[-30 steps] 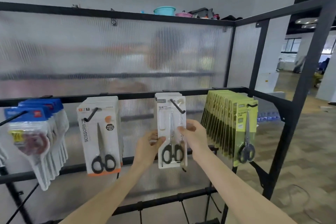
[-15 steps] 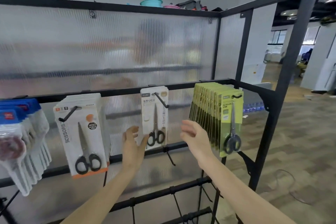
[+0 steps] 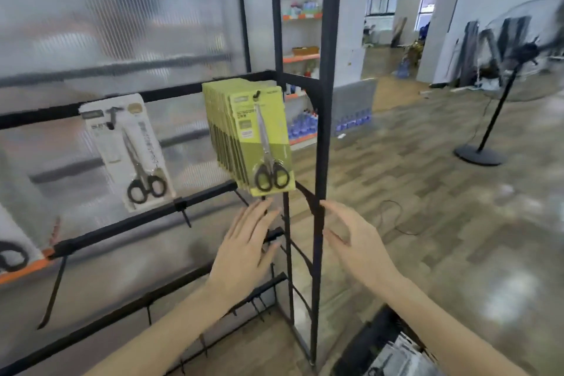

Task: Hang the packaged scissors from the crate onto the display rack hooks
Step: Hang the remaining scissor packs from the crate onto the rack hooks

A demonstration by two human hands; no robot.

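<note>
Head view: black display rack (image 3: 323,131) fills the left, its corner post at centre; open wood floor (image 3: 427,192) lies to the right. Green scissors packs (image 3: 244,137) hang stacked near the post; white scissors pack (image 3: 131,149) hangs alone further left. Crate (image 3: 384,348), near right, holds packaged scissors, blurred. Left hand (image 3: 244,250) and right hand (image 3: 360,247): fingers spread, holding nothing, either side of the post.

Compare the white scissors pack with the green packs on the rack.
The white scissors pack hangs alone and tilted; the green packs hang as a thick stack, nearly straight. White sits left, green nearer the black corner post. Both hold black-handled scissors on hooks.
</note>
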